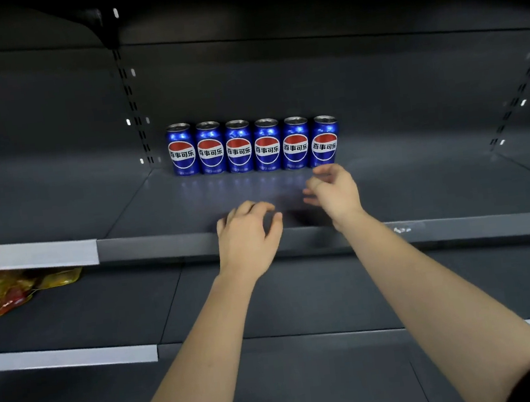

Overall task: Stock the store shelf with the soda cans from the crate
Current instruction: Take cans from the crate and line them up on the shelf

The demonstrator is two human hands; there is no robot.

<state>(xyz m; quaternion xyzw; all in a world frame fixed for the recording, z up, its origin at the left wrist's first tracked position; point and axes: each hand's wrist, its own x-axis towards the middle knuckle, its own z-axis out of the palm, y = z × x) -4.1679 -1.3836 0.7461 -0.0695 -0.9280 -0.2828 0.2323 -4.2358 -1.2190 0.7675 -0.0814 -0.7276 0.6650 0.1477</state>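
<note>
six cans (pixel 267 146) on shelf (pixel 158 206); right hand (pixel 335 192) blurred; packets (pixel 3 293) cut off

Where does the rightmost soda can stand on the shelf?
In the head view, the rightmost can stands at the back of the shelf, just beyond the right hand.

six blue soda cans (pixel 253 144) upright in a row on the dark shelf (pixel 165 209)

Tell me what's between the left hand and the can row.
Head view: only bare shelf between the left hand and the can row.
</note>
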